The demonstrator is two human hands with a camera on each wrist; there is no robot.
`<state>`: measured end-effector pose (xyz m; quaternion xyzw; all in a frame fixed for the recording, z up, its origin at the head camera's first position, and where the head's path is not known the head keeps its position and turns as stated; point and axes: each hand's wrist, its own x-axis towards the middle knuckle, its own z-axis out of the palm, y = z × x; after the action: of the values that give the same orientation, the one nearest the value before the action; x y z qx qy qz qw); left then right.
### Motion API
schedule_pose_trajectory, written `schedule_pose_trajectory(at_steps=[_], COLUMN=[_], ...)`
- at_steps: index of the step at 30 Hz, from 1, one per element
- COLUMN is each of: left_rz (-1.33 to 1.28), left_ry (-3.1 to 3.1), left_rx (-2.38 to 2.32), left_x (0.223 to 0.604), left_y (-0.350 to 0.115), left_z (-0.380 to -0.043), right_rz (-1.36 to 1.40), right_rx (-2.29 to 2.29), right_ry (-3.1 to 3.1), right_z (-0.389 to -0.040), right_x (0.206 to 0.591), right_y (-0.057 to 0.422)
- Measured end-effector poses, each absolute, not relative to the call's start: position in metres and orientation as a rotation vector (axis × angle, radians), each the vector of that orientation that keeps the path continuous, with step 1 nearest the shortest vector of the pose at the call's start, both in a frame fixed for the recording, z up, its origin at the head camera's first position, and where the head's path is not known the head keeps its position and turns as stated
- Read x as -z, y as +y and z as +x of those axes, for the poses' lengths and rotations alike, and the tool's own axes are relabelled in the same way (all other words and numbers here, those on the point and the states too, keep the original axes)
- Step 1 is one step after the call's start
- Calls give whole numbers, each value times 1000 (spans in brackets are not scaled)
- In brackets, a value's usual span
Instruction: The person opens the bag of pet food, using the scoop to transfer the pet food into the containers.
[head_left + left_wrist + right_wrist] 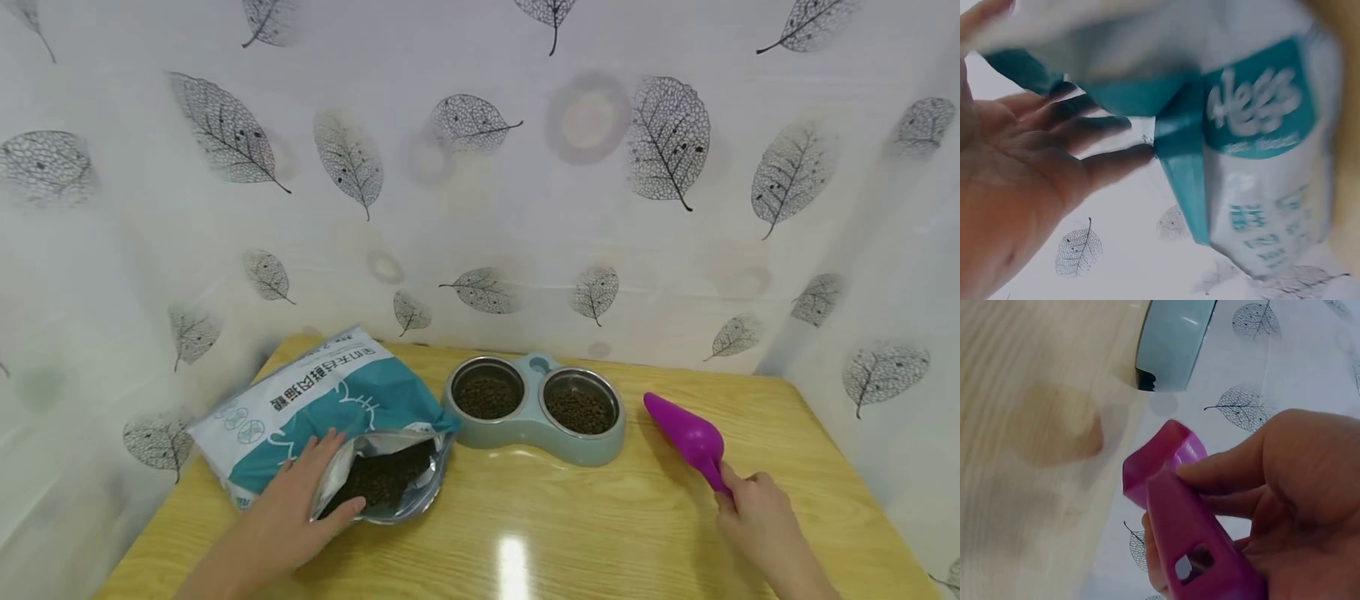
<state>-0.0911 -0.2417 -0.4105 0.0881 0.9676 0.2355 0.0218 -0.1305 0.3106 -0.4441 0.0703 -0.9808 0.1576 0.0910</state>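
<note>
On the left lies a teal-and-white pet food bag [405,387], its silvery mouth facing the front with brown kibble [382,479] inside. My left hand [288,521] is at this mouth, fingers over the upper side and thumb by the opening. In the left wrist view those fingers [1104,134] are nearly straight against the bag [1254,169]. My right hand [765,517] grips a purple scoop [686,433] by its handle, the tip pointing away to the left. The right wrist view shows fingers and thumb around the handle [1197,544].
A pale blue-green double feeder [532,412] stands between bag and scoop, with kibble in its left metal bowl [487,398] and right metal bowl [579,411]. The wooden table [585,525] meets leaf-patterned sheeting [510,217] at the back and both sides.
</note>
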Motion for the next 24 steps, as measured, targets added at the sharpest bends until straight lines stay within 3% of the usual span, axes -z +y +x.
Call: schedule_pose_trajectory(at_steps=[6,12,24], left_rz=[119,-15,190], left_ry=[2948,2958,3304], left_rx=[-807,-720,-636], left_x=[429,444,471], left_y=[-243,-246,-251], left_z=[-57,-48,-37], right_rz=[95,14,-76], right_rx=[-475,-505,-604], right_ry=[-3021,-3103,-3290], right_z=[-131,-131,-128], right_x=[450,452,462], right_y=[306,301,294])
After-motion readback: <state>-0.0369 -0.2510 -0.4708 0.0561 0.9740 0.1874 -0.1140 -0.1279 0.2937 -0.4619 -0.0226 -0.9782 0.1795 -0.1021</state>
